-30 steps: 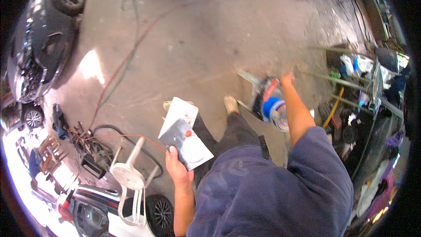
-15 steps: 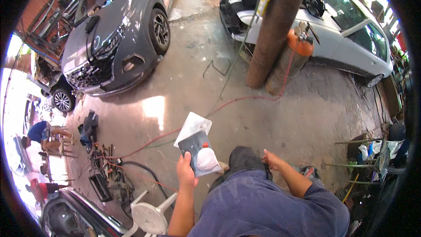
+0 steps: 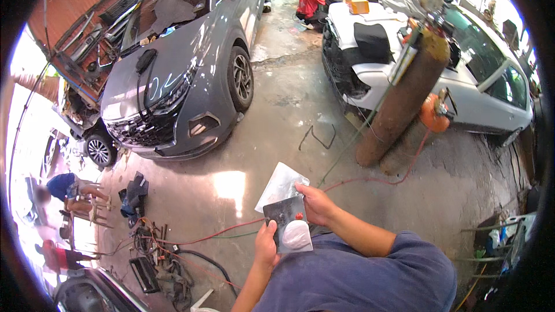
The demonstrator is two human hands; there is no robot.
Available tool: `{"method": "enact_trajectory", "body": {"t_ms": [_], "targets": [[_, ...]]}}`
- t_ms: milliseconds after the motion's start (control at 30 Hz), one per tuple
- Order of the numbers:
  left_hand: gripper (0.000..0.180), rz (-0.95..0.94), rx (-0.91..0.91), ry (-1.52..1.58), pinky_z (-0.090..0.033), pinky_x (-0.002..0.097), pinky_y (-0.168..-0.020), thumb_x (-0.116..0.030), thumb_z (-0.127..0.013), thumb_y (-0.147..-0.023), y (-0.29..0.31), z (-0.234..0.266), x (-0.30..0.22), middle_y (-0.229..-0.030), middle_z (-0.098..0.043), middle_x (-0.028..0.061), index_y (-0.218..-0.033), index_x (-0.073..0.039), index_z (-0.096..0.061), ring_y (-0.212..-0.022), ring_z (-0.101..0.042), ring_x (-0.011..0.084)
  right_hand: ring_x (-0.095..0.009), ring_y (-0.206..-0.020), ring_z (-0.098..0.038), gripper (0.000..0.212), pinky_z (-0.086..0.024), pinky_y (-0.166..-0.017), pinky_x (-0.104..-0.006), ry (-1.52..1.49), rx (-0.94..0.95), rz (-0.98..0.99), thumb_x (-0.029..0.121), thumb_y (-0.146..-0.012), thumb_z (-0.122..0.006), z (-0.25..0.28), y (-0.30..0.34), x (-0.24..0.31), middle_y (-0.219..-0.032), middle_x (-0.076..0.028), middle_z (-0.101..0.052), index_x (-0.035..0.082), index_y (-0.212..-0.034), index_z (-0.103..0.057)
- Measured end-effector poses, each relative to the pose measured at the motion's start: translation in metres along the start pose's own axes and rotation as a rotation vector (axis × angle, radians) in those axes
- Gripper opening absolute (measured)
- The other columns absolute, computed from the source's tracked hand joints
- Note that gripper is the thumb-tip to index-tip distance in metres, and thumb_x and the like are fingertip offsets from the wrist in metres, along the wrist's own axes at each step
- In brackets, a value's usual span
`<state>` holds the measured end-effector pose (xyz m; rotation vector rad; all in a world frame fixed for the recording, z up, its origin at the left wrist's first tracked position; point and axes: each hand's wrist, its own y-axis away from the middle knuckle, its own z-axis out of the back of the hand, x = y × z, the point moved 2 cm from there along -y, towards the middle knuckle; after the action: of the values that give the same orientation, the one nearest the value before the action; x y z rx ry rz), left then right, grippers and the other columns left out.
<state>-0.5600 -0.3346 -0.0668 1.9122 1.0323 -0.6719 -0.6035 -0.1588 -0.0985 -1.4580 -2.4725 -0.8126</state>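
Observation:
In my left hand (image 3: pixel 267 247) is a dark rectangular board (image 3: pixel 278 210), with my thumb lying over its left edge. A rounded mound of white paste (image 3: pixel 296 235) sits on the board, with a small red dab (image 3: pixel 299 216) just above it. A thin whitish flat sheet (image 3: pixel 280 184) sticks out beyond the board's far edge, partly hidden under it. My right hand (image 3: pixel 316 203) has come to the right side and pinches the sheet's right corner, thumb on top. The fingers under both pieces are hidden.
A grey car (image 3: pixel 173 75) stands ahead on the left, a white car (image 3: pixel 370 52) on the right. Tall gas cylinders (image 3: pixel 404 101) stand between. A red hose (image 3: pixel 370 181) crosses the floor. Cables and parts (image 3: pixel 165 260) lie at left. A person in red (image 3: pixel 312 1) crouches far off.
My right hand has moved left from beside my body to the whitish sheet and grips its corner. The view has tilted up; the board stays in my left hand.

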Motion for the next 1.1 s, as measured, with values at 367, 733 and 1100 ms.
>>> {"method": "enact_trajectory", "body": {"t_ms": [367,733,1100], "targets": [[0.043,-0.057,-0.128,0.425,-0.049,0.0463,-0.100,-0.035,-0.048,-0.104,-0.185,0.022,-0.078,-0.128,-0.064,0.0108,-0.135,-0.005,-0.052,-0.116,-0.062,0.0271,-0.029,-0.120,-0.060,0.043,-0.045,-0.107,-0.0483,-0.059,-0.071,0.398,0.002,-0.091,-0.056,0.034,-0.132,0.163,-0.125,-0.011,-0.064,0.003,-0.133,-0.052],[0.046,-0.133,-0.022,0.119,-0.047,0.0418,-0.103,-0.032,-0.045,-0.106,-0.369,0.009,-0.172,-0.133,-0.060,0.0123,-0.138,0.000,-0.047,-0.118,-0.060,0.0256,-0.029,-0.124,-0.056,0.044,-0.040,-0.108,-0.0446,1.141,-0.359,0.691,-0.004,-0.087,-0.055,0.017,-0.216,0.242,-0.132,-0.009,-0.061,0.008,-0.129,-0.059],[0.033,-0.293,0.008,-0.271,-0.045,0.0300,-0.086,-0.029,-0.046,-0.107,-0.551,0.030,-0.297,-0.106,-0.062,0.0056,-0.116,0.002,-0.056,-0.095,-0.054,0.0133,-0.024,-0.124,-0.053,0.040,-0.035,-0.108,-0.0573,2.431,0.021,0.990,0.013,-0.080,-0.061,-0.114,-0.431,0.347,-0.127,-0.001,-0.060,0.019,-0.119,-0.065]]}}
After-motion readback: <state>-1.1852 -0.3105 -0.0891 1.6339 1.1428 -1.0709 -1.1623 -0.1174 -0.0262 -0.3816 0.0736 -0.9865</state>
